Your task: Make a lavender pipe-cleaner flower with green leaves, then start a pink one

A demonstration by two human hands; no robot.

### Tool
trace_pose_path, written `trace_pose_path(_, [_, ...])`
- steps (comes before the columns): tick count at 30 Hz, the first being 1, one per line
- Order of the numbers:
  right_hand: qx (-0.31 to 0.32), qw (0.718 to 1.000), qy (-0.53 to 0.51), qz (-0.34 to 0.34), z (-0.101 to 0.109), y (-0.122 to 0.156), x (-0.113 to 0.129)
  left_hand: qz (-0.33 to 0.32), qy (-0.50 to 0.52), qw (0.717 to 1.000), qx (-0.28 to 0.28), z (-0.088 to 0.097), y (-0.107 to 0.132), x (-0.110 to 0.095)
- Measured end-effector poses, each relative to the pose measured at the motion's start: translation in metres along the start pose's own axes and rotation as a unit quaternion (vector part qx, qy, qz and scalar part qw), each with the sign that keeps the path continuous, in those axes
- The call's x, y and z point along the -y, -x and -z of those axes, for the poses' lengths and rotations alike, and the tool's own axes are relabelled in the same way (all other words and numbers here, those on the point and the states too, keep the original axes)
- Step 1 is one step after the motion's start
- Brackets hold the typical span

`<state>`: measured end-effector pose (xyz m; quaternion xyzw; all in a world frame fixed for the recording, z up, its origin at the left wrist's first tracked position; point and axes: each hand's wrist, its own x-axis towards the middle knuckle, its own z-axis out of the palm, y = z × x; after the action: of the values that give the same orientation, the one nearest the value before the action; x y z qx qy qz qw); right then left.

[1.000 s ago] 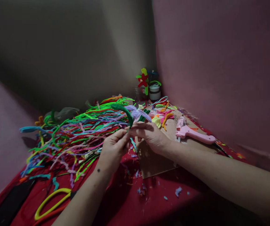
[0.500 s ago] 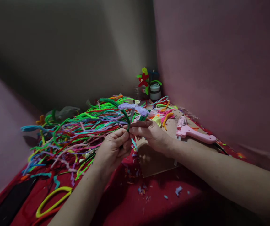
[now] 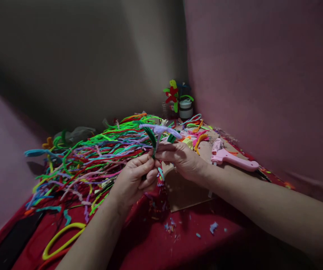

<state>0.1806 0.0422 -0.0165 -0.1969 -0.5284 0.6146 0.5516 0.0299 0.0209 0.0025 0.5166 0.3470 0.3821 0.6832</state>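
My left hand (image 3: 135, 179) and my right hand (image 3: 183, 159) meet over the red cloth (image 3: 178, 243), both pinched on the stem of a small pipe-cleaner flower. The flower has pale purple petals (image 3: 161, 129) and a dark green pipe-cleaner leaf (image 3: 150, 136) that rises from my fingertips. My left thumb and fingers close on the stem's lower part. The right hand's fingers grip it from the right, just below the petals. Behind the hands spreads a big heap of coloured pipe cleaners (image 3: 94, 157).
A pink glue gun (image 3: 233, 159) lies on a cardboard sheet (image 3: 184, 193) to the right. A finished red and green flower (image 3: 172, 95) stands by a white jar (image 3: 185, 108) in the corner. Yellow-handled scissors (image 3: 61, 240) lie near left. Walls close in behind and right.
The green leaf has been bent down and drawn closer to the stem. My left hand has turned and closed tighter on the stem. The right hand has barely shifted.
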Motion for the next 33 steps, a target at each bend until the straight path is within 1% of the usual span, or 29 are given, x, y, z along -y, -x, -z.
trace_pose_path(2, [-0.013,1.000,-0.010,0.003,-0.002,0.001,0.000,-0.043,-0.078,0.995,-0.047,-0.005,0.000,0.001])
trace_pose_path(4, [-0.038,0.999,-0.028,0.005,-0.003,0.001,0.000,-0.094,-0.186,0.972,-0.112,-0.010,0.000,0.003])
trace_pose_path(6, [-0.059,0.997,-0.044,0.009,-0.004,0.002,-0.002,-0.147,-0.302,0.927,-0.170,-0.014,0.000,0.007])
trace_pose_path(8, [-0.064,0.997,-0.047,0.008,-0.005,0.004,-0.004,-0.208,-0.411,0.863,-0.210,-0.013,0.001,0.011])
trace_pose_path(9, [-0.062,0.997,-0.041,0.006,-0.006,0.004,-0.005,-0.238,-0.455,0.829,-0.222,-0.012,0.001,0.014])
trace_pose_path(10, [-0.062,0.998,-0.031,0.002,-0.006,0.005,-0.006,-0.259,-0.487,0.802,-0.228,-0.011,0.001,0.016])
trace_pose_path(11, [-0.063,0.998,-0.019,0.000,-0.007,0.005,-0.006,-0.270,-0.506,0.786,-0.231,-0.009,0.001,0.017])
trace_pose_path(12, [-0.064,0.998,-0.007,-0.001,-0.007,0.005,-0.005,-0.270,-0.509,0.784,-0.230,-0.007,0.001,0.018])
trace_pose_path(13, [-0.064,0.998,0.004,-0.001,-0.007,0.005,-0.005,-0.263,-0.498,0.794,-0.227,-0.006,0.000,0.018])
trace_pose_path(18, [-0.050,0.999,0.017,-0.009,-0.006,0.003,-0.004,-0.206,-0.359,0.886,-0.207,-0.007,-0.001,0.013])
trace_pose_path(20, [-0.054,0.998,0.024,-0.006,-0.004,0.002,-0.005,-0.192,-0.309,0.909,-0.201,-0.009,-0.001,0.011])
trace_pose_path(24, [-0.060,0.998,0.021,0.005,-0.001,0.000,-0.008,-0.167,-0.238,0.938,-0.191,-0.011,-0.001,0.011])
trace_pose_path(29, [-0.042,0.999,0.001,0.015,0.000,-0.001,-0.006,-0.137,-0.154,0.962,-0.178,-0.011,-0.001,0.010])
trace_pose_path(31, [-0.039,0.999,0.006,0.015,0.000,0.000,-0.003,-0.118,-0.110,0.973,-0.164,-0.011,0.000,0.008])
trace_pose_path(33, [-0.041,0.999,0.021,0.007,0.000,0.000,-0.001,-0.094,-0.063,0.985,-0.134,-0.011,0.000,0.007])
